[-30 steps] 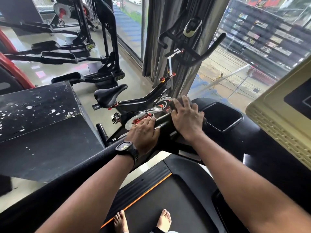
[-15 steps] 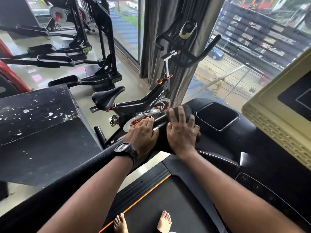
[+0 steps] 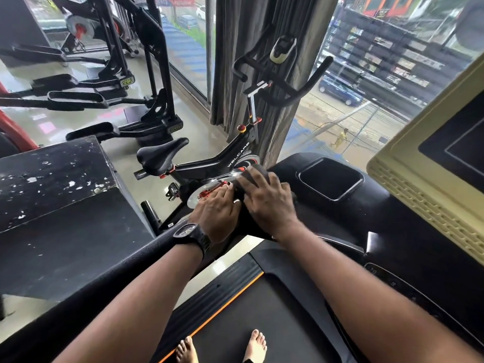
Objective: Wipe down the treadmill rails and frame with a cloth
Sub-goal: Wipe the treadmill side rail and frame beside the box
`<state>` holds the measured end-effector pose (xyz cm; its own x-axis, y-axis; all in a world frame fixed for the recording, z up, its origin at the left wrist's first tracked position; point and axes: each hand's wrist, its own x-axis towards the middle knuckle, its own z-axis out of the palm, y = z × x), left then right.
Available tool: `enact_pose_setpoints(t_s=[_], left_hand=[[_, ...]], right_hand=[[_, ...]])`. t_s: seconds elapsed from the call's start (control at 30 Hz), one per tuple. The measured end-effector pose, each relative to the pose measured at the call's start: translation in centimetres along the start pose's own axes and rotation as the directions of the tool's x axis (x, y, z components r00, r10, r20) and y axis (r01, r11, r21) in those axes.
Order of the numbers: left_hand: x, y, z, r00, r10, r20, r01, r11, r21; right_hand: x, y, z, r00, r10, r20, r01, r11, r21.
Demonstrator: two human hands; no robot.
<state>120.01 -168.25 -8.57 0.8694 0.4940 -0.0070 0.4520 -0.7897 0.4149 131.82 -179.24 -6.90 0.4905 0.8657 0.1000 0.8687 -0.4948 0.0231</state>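
Now the dark cloth [image 3: 258, 170] is pressed onto the treadmill rail [image 3: 146, 255] by the right hand [image 3: 269, 203], fingers spread; the left hand [image 3: 218, 208] is laid flat alongside.

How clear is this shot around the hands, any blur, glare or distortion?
Head view: left hand and right hand look slightly smeared; dark cloth barely separates from the black rail; window daylight shines off the floor; the wide lens bows the console edge.

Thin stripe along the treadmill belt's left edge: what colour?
Orange thin edge stripe beside the black treadmill belt; head view.
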Motion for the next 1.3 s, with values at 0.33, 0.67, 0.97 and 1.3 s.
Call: enact_pose_setpoints(t_s=[0.33, 0.67, 0.97, 1.3], left_hand=[[0.2, 0.4, 0.2, 0.999, -0.04, 0.031, 0.04, 0.999, 0.02], [2.0, 1.3, 0.2, 0.996, -0.022, 0.087, 0.014, 0.996, 0.091], [3.3, 1.6, 1.0, 0.998, 0.015, 0.062, -0.021, 0.996, 0.092], [4.0, 1.6, 1.5, 0.993, 0.104, 0.051, -0.106, 0.993, 0.052]], right_hand=[[-0.9, 1.1, 1.2, 0.985, 0.149, -0.082, -0.152, 0.988, -0.023], [-0.6, 0.9, 0.7, 0.988, 0.143, -0.064, -0.145, 0.989, -0.036], [1.7, 3.4, -0.8, 0.969, 0.246, -0.032, -0.246, 0.969, 0.0], [3.1, 6.3, -1.4, 0.933, 0.357, 0.049, -0.348, 0.928, -0.137]])
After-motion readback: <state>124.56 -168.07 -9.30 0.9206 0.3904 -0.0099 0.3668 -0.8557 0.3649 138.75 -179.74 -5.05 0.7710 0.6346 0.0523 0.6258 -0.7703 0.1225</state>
